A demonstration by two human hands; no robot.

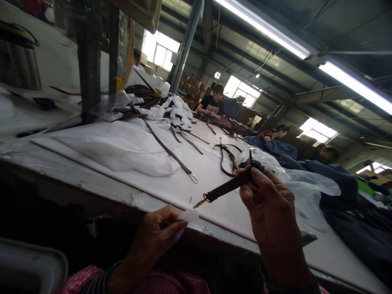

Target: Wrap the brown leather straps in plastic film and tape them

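Observation:
My right hand [269, 208] is raised at lower right, its fingers shut on a dark brown leather strap [229, 185]. A brass swivel clasp [202, 201] on the strap's end points left, toward my left hand [161, 230]. That hand, at lower centre, pinches a small white scrap of paper or film [187, 218] between thumb and fingers. The scrap and the clasp are apart. Part of the strap is hidden behind my right fingers. Both hands are above the near edge of a white-topped worktable [171, 204].
Several loose brown straps [171, 153] with brass fittings and a large sheet of white plastic film [122, 147] lie on the table. Dark steel posts stand at left. Several co-workers sit along the far side, with cardboard boxes behind them and blue fabric at right.

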